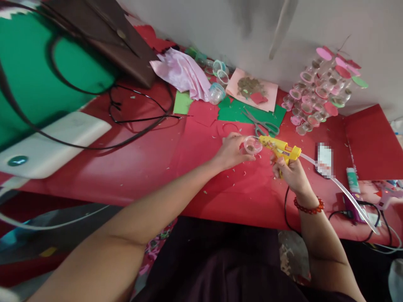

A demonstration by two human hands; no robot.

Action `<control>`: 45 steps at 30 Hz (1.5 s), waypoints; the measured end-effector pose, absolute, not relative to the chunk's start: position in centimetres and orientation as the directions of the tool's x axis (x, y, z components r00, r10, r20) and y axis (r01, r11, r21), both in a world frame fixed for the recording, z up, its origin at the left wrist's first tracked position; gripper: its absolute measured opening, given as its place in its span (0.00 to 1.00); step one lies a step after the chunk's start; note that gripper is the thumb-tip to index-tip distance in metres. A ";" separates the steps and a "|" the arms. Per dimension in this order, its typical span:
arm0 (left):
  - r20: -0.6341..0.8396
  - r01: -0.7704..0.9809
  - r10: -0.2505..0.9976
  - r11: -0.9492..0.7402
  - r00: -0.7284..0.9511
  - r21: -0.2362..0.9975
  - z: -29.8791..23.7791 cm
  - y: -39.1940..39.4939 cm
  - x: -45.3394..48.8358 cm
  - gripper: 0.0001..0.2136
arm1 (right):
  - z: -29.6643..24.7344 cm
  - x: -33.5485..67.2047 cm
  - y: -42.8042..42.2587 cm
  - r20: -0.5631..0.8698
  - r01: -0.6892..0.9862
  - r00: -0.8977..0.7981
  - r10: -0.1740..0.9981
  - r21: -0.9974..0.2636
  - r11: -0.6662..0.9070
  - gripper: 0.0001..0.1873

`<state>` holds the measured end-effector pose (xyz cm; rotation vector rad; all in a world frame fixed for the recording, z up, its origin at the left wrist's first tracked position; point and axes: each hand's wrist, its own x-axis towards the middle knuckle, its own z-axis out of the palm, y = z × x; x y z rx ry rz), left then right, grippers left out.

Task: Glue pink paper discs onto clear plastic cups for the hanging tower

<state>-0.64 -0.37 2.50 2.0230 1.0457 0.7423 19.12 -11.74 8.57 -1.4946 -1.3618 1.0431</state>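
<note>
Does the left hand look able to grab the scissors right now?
Probably not as it stands: the left hand holds a small clear cup at the nozzle of the yellow glue gun. The scissors lie uncovered just beyond, on green paper.

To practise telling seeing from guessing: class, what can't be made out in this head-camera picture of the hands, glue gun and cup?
- Head view: whether glue leaves the glue gun at the small clear cup is too small to tell.
- Head view: the gun's grip is hidden by the right hand, and part of the cup by the left hand.
- Head view: a pixelated patch blurs something on the red table.
- Head view: the green object is cut off by the left edge.
</note>
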 end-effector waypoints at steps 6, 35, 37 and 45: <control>0.115 0.453 0.892 -0.330 0.438 0.828 2.8 -0.6 -0.3 0.29 | 10.3 19.6 -11.2 -0.091 0.419 0.008 0.996 -0.904 -0.086 0.37; 0.135 0.415 0.872 -0.354 0.471 0.838 3.5 -0.9 0.0 0.18 | 15.3 19.4 -9.6 -0.172 0.740 0.069 0.983 -0.652 -0.165 0.37; 0.153 0.406 0.872 -0.364 0.465 0.838 3.2 -0.9 0.1 0.18 | 15.3 19.5 -9.5 -0.186 0.737 0.081 0.979 -0.650 -0.185 0.37; 0.134 0.416 0.881 -0.343 0.454 0.842 3.5 -1.0 0.0 0.19 | 15.7 19.3 -9.6 -0.206 0.739 0.088 0.974 -0.642 -0.203 0.38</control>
